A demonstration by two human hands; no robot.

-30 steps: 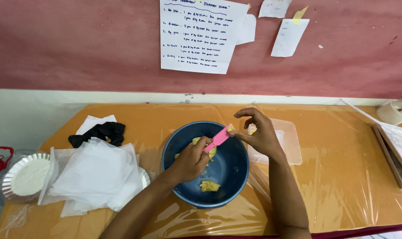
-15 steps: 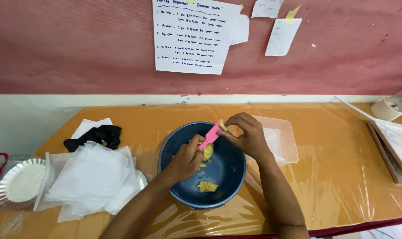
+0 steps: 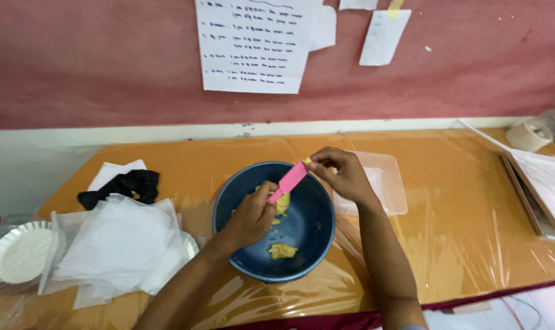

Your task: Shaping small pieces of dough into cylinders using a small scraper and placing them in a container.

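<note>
The right hand [image 3: 345,174] pinched the upper end of a flat pink scraper [image 3: 290,180] between thumb and fingertips, at the far rim of a dark blue bowl [image 3: 317,241]. The scraper slanted down and to the left into the bowl. The left hand [image 3: 250,217] was curled shut around a lump of yellow dough [image 3: 282,202], which it held over the middle of the bowl, and the scraper's lower end met the dough right at the left fingertips. A second, smaller piece of dough [image 3: 282,250] lay loose on the bowl's floor, nearer the person.

The step appeared to be scraping or cutting dough off the held lump. Doing it well seemed to call for a firm hold on the lump, the scraper's edge angled away from the fingers, and the work kept above the bowl so that any piece dropped inside it.

The bowl sat on an orange table [image 3: 461,201] covered in clear plastic film. Just right of the bowl was a shallow clear tray [image 3: 393,189]. To the left lay crumpled white paper sheets [image 3: 115,244], a black cloth [image 3: 128,183] and a foil plate [image 3: 18,256]. Papers [image 3: 253,43] were pinned to the red wall behind.
</note>
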